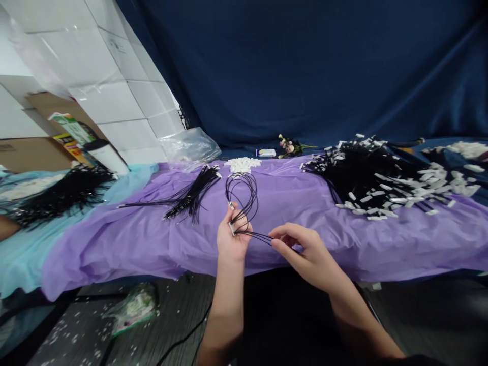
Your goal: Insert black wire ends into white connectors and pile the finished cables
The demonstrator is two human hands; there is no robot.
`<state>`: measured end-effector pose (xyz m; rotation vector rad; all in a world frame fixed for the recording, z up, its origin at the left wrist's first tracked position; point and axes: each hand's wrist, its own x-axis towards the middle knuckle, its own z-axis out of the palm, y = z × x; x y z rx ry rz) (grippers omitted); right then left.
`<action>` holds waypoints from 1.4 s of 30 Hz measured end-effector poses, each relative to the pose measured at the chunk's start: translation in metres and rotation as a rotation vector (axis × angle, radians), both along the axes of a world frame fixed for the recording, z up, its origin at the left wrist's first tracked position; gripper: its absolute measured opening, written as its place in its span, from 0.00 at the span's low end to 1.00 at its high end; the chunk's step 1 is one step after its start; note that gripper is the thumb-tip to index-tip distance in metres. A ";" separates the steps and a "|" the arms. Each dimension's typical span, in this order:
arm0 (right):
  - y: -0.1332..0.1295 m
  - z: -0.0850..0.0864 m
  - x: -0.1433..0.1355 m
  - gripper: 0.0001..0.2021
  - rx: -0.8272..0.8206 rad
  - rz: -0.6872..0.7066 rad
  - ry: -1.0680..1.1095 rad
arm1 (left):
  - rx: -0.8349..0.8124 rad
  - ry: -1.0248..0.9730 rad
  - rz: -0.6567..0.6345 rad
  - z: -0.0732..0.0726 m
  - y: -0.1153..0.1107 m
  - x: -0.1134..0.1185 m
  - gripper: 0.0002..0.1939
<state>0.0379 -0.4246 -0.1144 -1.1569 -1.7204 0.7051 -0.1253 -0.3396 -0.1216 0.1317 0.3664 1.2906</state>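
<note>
My left hand [235, 235] is closed on a white connector [232, 228] from which thin black wires [256, 195] rise in a loop above the fingers. A second small white end [231, 206] shows by my left fingertips. To the right, my right hand [301, 249] pinches the black wires between thumb and forefinger, a short way from the connector. The wires run nearly straight between both hands. Just beyond the loop lies a pile of small white connector housings [242, 164] on the purple cloth [290, 188].
A bundle of black wires [194, 193] lies left of my hands. At right sits a large heap of black wires with white connectors [366, 175]. Artificial flowers [290, 146] and a clear plastic bag [190, 144] are at the back. Another person's hand [8, 227] shows at far left.
</note>
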 end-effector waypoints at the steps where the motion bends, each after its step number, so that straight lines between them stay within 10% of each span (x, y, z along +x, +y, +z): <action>1: 0.000 -0.001 -0.003 0.05 0.002 0.007 0.016 | 0.014 -0.019 0.016 0.001 -0.001 0.001 0.17; 22: -0.012 0.004 -0.022 0.05 -0.038 0.169 0.117 | 0.555 -0.140 0.246 0.015 -0.013 0.004 0.07; 36: -0.010 -0.008 -0.026 0.07 0.052 -0.030 0.333 | 0.536 -0.093 0.240 0.012 -0.016 0.007 0.08; 42: -0.013 0.002 -0.021 0.07 -0.024 0.087 0.217 | 0.511 -0.065 0.215 0.016 -0.018 0.007 0.08</action>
